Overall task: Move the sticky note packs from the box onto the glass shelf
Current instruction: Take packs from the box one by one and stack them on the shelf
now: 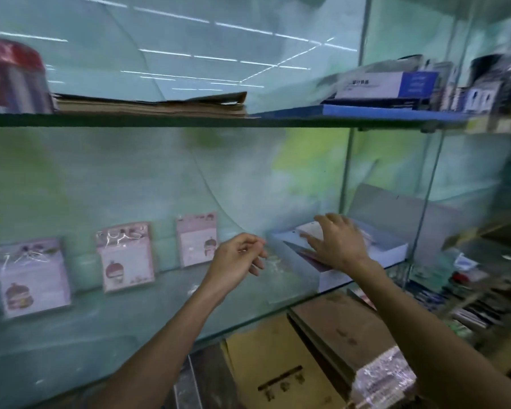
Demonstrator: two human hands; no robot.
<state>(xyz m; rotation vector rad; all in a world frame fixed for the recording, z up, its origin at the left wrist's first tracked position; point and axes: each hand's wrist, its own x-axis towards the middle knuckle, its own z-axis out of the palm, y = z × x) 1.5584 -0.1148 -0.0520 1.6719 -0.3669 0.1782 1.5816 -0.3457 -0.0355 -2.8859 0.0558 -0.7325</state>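
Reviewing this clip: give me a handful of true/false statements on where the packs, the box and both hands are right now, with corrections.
1. Three sticky note packs stand on the glass shelf against the back wall. True.
2. The right hand is over the white box. True.
3. The left hand is holding a pack. False: it is loosely curled, empty, and in front of the shelf's back wall.
4. The box sits on the upper shelf. False: it is on the same glass shelf as the packs, at its right end.
5. The packs lie flat in a stack. False: they stand upright, spaced apart.
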